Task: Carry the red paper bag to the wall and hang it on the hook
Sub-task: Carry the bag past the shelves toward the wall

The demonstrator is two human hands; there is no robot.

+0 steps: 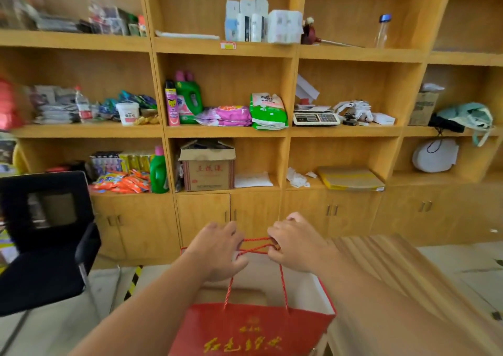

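A red paper bag (245, 331) with gold lettering and a white inside hangs at the bottom middle of the head view. Its red rope handles (255, 245) are stretched between my two hands. My left hand (217, 249) grips the ropes on the left, my right hand (295, 242) grips them on the right, both held in front of me above the bag's open mouth. No wall hook is in view.
A large wooden shelf unit (231, 131) full of groceries, boxes and a scale fills the background, with closed cabinet doors (204, 214) below. A black office chair (46, 236) stands at the left. A wooden table top (381, 260) runs along the right.
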